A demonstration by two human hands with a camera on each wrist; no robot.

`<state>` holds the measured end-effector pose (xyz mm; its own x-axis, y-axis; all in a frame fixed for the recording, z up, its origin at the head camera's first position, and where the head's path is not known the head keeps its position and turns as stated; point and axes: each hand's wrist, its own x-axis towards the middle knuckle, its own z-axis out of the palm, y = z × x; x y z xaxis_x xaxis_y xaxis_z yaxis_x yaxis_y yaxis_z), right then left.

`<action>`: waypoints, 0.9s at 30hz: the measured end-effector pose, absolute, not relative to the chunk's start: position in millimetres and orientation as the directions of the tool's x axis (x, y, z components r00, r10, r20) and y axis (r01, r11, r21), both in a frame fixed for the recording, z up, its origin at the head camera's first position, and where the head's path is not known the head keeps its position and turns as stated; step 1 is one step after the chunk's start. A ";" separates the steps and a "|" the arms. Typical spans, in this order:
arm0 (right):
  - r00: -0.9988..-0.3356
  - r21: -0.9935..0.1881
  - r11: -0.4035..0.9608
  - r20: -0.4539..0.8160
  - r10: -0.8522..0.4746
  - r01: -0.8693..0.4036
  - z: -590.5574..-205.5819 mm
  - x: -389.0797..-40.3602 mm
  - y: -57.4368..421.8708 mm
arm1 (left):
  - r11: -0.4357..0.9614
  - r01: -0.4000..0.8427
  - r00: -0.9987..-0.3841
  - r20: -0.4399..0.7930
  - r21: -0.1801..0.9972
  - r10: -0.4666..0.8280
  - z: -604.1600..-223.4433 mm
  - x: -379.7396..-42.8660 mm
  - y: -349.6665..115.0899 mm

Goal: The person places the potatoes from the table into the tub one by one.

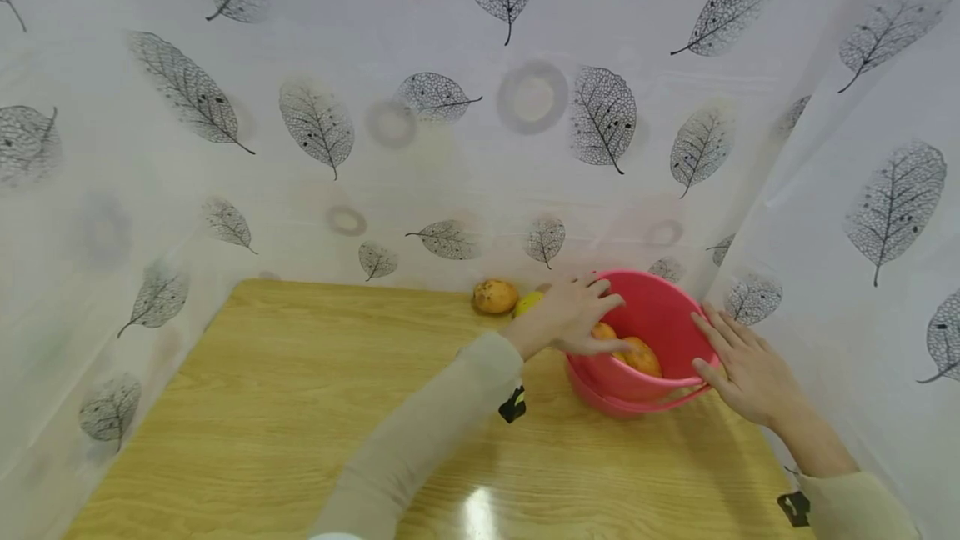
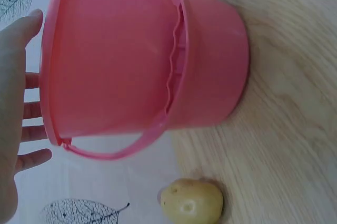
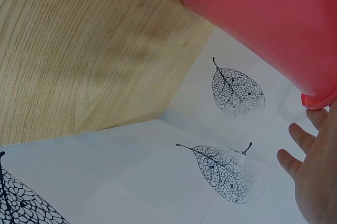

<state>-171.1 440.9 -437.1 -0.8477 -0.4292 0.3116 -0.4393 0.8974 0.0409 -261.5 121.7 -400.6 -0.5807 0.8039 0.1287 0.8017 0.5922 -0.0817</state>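
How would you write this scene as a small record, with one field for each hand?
bucket: pink, on the wooden table
handle: hanging down on one side
inside: at least two rounded orange-brown items, partly hidden
left hand: over the bucket's mouth, fingers spread
right hand: at the bucket's right rim
beside bucket: one brownish potato-like item; one yellow item, partly hidden

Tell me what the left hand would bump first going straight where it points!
Probably the pink bucket: the left hand points across its opening, toward its far side. The height is unclear, so it might pass over.
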 end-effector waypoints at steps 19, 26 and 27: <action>-0.845 0.055 0.895 0.308 -0.438 -0.443 -435.7 -170.6 440.3 | 0.656 0.755 -0.647 0.136 -0.021 0.750 -429.5 -294.9 52.7; -0.847 0.048 0.897 0.311 -0.432 -0.440 -435.7 -170.8 439.0 | 0.690 0.724 -0.683 0.125 -0.021 0.720 -454.1 -305.2 29.1; -0.846 0.048 0.897 0.311 -0.432 -0.440 -435.6 -170.8 438.7 | 0.692 0.722 -0.685 0.119 -0.025 0.719 -457.3 -307.0 25.7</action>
<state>-170.8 438.7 -435.6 -0.8464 -0.4319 0.3115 -0.4398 0.8968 0.0481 -307.0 25.7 -457.3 -0.6850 0.7187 0.1193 0.7215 0.6919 -0.0253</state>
